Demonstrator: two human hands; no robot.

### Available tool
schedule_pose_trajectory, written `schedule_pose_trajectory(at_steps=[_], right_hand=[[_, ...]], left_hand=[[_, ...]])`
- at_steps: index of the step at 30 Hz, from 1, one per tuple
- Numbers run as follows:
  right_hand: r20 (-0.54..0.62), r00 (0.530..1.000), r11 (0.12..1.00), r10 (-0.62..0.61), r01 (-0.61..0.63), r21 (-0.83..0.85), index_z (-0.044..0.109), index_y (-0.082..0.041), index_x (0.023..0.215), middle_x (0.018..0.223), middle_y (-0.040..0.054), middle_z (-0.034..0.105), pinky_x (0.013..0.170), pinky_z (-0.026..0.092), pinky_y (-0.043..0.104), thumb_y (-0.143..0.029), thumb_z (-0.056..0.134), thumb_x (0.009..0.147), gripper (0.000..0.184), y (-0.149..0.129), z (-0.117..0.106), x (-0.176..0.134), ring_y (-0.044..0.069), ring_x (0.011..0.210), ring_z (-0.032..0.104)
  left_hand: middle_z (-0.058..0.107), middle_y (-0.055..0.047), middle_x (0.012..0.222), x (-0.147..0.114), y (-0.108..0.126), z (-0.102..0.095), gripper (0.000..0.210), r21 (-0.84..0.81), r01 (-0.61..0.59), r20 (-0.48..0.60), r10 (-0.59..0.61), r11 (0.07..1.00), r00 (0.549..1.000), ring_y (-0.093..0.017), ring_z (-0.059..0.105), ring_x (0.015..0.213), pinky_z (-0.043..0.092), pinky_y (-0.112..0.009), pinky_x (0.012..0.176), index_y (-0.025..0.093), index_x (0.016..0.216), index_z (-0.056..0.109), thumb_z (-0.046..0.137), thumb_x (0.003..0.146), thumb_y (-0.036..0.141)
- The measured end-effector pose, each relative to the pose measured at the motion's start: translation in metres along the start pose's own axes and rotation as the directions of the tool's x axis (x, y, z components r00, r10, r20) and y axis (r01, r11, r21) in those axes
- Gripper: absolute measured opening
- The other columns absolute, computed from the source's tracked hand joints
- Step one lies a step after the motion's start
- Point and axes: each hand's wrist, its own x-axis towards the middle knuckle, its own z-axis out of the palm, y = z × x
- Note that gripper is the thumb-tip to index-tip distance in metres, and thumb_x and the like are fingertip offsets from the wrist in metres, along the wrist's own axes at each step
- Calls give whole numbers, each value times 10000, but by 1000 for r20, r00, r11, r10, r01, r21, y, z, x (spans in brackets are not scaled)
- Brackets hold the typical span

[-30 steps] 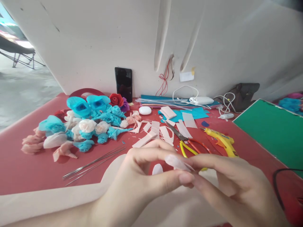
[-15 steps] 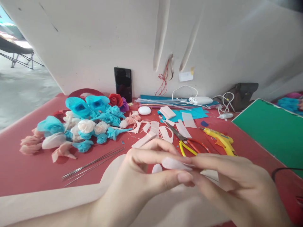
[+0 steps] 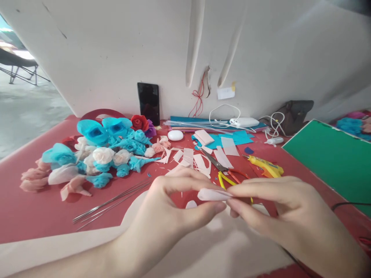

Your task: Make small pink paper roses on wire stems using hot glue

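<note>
A small pale pink paper petal (image 3: 213,194), narrow and slightly curled, is held up between both hands over the near part of the table. My right hand (image 3: 278,208) pinches its right end between thumb and index finger. My left hand (image 3: 174,212) curls round its other side, thumb below and index finger behind; whether the thumb presses on it I cannot tell. Below the hands, another pale petal piece (image 3: 191,204) lies on a large cream sheet (image 3: 214,255). Just beyond my fingers are scissors (image 3: 217,162) and yellow-handled pliers (image 3: 224,179).
Paper flowers (image 3: 104,155) in blue, white and pink crowd the left side, with thin metal wires (image 3: 116,200) before them. Pink paper cuttings (image 3: 188,156) lie mid-table. A yellow glue gun (image 3: 266,166) and a green board (image 3: 330,154) stand right. A phone (image 3: 148,103) leans on the wall.
My left thumb has drawn back and down from the petal's right end, and more of the petal shows. My right hand has shifted slightly; the view has moved a little.
</note>
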Motion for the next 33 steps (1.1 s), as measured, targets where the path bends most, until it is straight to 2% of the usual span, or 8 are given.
schedule_pose_trajectory(at_steps=[4,8,13,18,23,29,31,33], right_hand=[[145,986,996,76,-82,40,697,-235,705,666,-54,668,411,451,97,-164,569,765,158,7,-8,2,98,567,632],[284,940,965,189,-232,123,699,-215,712,601,-41,633,452,463,114,-194,548,783,168,11,-8,2,99,550,604],[296,898,918,327,-375,125,691,-216,708,615,-33,612,425,385,119,-231,559,785,153,10,-1,1,87,561,547],[358,885,907,297,-379,185,687,-241,722,588,-48,582,451,381,119,-218,528,775,169,14,3,1,72,541,518],[357,867,881,348,-432,191,654,-225,669,558,-49,532,433,329,141,-218,503,786,191,12,2,2,69,528,471],[396,851,899,346,-421,118,635,-206,639,539,-34,483,420,264,180,-221,467,797,232,10,2,7,76,498,382],[410,829,882,381,-458,107,653,-212,677,555,-30,492,433,256,190,-239,460,811,236,10,0,8,77,507,376],[469,781,855,412,-509,97,675,-224,726,575,-29,518,453,267,194,-280,469,818,232,9,-2,10,79,526,402]], left_hand=[[699,24,756,3,2,0,83,152,40,31,-45,988,999,-171,584,782,451,-257,710,263,751,731,681,697,224],[714,28,750,5,1,1,100,160,69,68,-81,985,994,-176,597,761,457,-265,714,264,769,731,667,704,224],[708,24,720,6,-3,1,99,215,45,57,-59,976,997,-180,574,754,440,-284,727,263,745,733,661,704,208],[700,10,702,6,-4,1,99,230,52,43,-64,972,997,-192,565,773,431,-303,727,246,749,735,643,724,219],[696,-3,712,6,-1,2,90,264,67,41,-81,962,996,-195,576,785,435,-307,741,212,737,723,633,740,204],[628,5,629,9,-6,0,118,327,82,39,-100,941,994,-141,529,607,412,-261,588,199,695,707,615,750,250],[616,12,633,10,-9,0,116,339,100,39,-120,935,992,-130,515,596,407,-256,601,206,706,707,607,754,240],[614,16,651,10,-13,0,114,321,107,39,-126,941,991,-131,524,628,414,-253,642,222,725,713,604,755,233]])
